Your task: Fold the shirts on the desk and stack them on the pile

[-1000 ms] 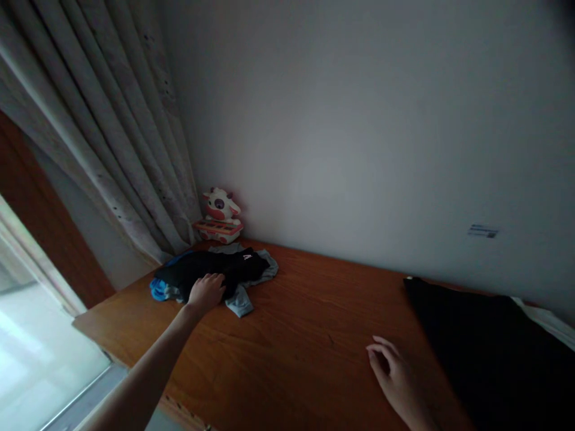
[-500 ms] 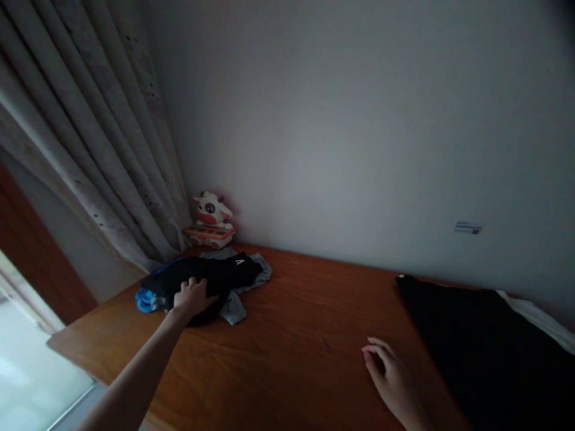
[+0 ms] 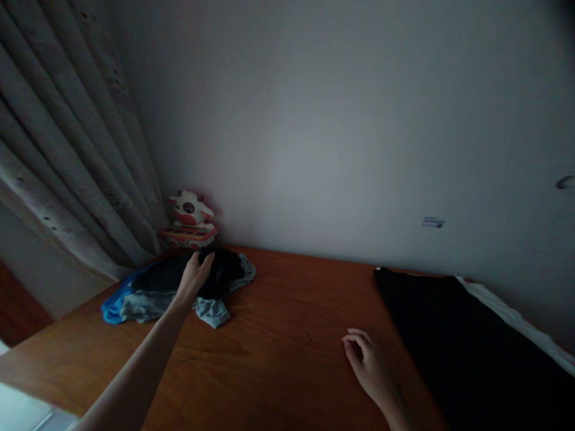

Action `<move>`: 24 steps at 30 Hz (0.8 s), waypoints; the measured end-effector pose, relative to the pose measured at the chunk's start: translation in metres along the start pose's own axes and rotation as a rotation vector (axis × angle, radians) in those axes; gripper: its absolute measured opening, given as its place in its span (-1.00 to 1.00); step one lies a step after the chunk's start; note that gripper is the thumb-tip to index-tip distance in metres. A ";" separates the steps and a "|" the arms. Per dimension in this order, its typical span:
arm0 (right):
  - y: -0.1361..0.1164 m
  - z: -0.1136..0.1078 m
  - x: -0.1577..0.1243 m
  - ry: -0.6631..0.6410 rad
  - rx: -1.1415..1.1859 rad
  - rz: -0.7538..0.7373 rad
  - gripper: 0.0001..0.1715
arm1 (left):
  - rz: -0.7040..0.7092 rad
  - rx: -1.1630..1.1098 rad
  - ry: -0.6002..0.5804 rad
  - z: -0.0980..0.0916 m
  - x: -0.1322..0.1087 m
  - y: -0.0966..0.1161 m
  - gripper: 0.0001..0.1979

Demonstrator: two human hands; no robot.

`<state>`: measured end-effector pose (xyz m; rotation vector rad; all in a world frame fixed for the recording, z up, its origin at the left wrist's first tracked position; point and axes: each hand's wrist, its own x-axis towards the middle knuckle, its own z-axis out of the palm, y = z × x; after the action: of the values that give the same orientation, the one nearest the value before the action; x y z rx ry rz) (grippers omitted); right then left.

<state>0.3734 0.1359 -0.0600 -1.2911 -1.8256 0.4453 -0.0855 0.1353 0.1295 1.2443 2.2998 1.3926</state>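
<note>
My left hand (image 3: 196,274) reaches into a clothes pile at the left back, its fingers closed on a black garment (image 3: 166,275). Part of that garment is bunched up by the hand, and my fingertips are partly hidden in the dark cloth. Below it lie grey clothing (image 3: 146,305) and a blue garment (image 3: 114,307). A grey piece (image 3: 212,311) sticks out at the front of the pile. My right hand (image 3: 367,365) hovers over or rests on the wooden surface, loosely curled, with a gap inside thumb and finger and nothing held.
Behind the pile a toy cow with a keyboard (image 3: 189,218) stands by the curtain (image 3: 81,137). Black cloth (image 3: 467,341) lies flat on the right of the wooden surface (image 3: 278,335), with white cloth (image 3: 507,311) along its far edge. A wall (image 3: 314,131) rises behind.
My left hand has moved farther back over the pile, gathering up the black garment and uncovering more grey and blue cloth. The view has turned slightly right. My right hand keeps its loose curl.
</note>
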 end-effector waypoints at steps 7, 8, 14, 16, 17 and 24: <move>-0.007 -0.005 -0.001 0.074 0.233 0.116 -0.54 | 0.168 -0.598 -0.525 0.051 -0.104 0.087 -0.49; -0.009 -0.008 -0.003 0.069 0.276 0.146 -0.51 | 0.196 -0.579 -0.649 0.061 -0.115 0.086 -0.54; -0.018 -0.015 -0.007 -0.030 0.266 0.327 -0.17 | 0.259 -0.220 -0.921 0.131 -0.157 0.028 -0.61; -0.019 -0.014 -0.006 -0.027 0.233 0.350 -0.10 | 0.301 -0.124 -0.837 0.141 -0.169 0.015 -0.57; -0.019 -0.013 -0.005 -0.024 0.231 0.350 -0.10 | 0.332 -0.076 -0.798 0.143 -0.174 0.012 -0.53; -0.011 -0.010 -0.004 0.036 0.318 0.313 -0.38 | 0.581 0.073 -0.844 0.142 -0.178 0.013 -0.71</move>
<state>0.3748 0.1261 -0.0484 -1.3509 -1.4533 0.8397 0.1099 0.1001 0.0179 2.1057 1.4667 0.6460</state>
